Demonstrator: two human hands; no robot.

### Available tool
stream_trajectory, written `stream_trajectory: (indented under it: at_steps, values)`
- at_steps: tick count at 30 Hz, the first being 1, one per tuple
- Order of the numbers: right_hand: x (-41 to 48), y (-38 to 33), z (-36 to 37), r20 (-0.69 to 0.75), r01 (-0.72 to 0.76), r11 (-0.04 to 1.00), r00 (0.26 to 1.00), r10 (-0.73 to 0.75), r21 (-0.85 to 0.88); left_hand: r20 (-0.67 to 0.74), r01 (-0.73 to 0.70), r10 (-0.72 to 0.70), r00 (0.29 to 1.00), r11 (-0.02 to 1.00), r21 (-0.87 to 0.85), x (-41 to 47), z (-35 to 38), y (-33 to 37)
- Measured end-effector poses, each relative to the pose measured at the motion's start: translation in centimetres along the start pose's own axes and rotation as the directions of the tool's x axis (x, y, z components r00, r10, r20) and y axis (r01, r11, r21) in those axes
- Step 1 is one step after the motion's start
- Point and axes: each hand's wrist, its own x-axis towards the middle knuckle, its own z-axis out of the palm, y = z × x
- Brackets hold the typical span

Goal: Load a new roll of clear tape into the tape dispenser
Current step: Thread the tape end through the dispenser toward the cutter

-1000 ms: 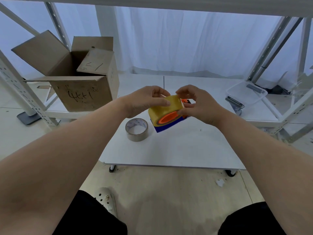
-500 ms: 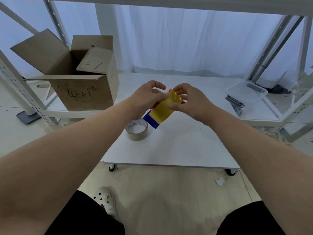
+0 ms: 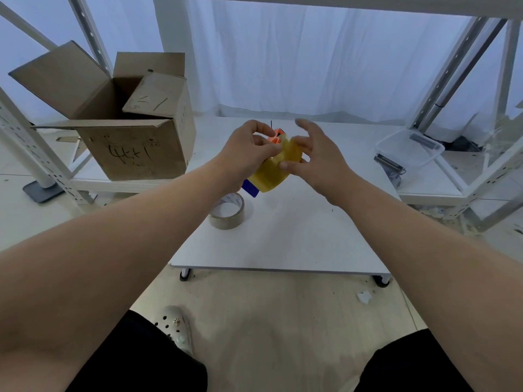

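A yellow roll of tape mounted in an orange and blue tape dispenser (image 3: pixel 273 172) is held in the air above the white low table (image 3: pixel 283 244). My left hand (image 3: pixel 249 149) grips it from the left, fingers curled over its top by the orange part. My right hand (image 3: pixel 317 154) touches the roll's right side with thumb and fingertips, its other fingers spread and raised. A brownish tape roll (image 3: pixel 227 212) with a white core lies flat on the table just below my left wrist.
An open cardboard box (image 3: pixel 133 131) stands on the shelf at the left. A clear plastic tray (image 3: pixel 410 148) and a dark metal tool (image 3: pixel 389 165) sit on the shelf at the right. White rack posts rise on both sides. My foot in a pale clog (image 3: pixel 178 326) rests on the floor.
The dispenser with the yellow roll has been tipped up on end and raised slightly. My right hand's fingers have loosened and spread away from the roll's top.
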Motion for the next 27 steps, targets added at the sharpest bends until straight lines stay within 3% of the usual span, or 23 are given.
stream_trajectory:
  at_steps: [3,16,19,22,27]
  values:
    - [0.1,0.2,-0.1,0.004,0.004,0.995,1.0,-0.004,-0.097,0.008,-0.022,0.022,1.0,0.998,0.054,-0.1,0.3,-0.1]
    - [-0.1,-0.2,1.3,-0.092,0.066,0.995,0.993,-0.073,-0.077,-0.074,-0.041,0.044,0.996,0.998,0.043,0.3,-0.1,0.0]
    - [0.3,-0.2,0.0,0.008,-0.052,0.997,0.999,0.052,0.05,0.039,-0.124,0.12,0.992,0.984,0.125,0.0,-0.6,0.0]
    - [0.2,-0.5,-1.0,0.146,-0.127,0.991,0.982,0.12,0.038,0.166,-0.218,0.195,0.967,0.967,0.133,-0.3,-0.7,-0.3]
    - [-0.3,-0.8,-1.3,0.415,-0.305,0.952,0.868,0.273,0.012,0.168,-0.316,0.278,0.946,0.905,0.284,-0.4,-0.2,-0.7]
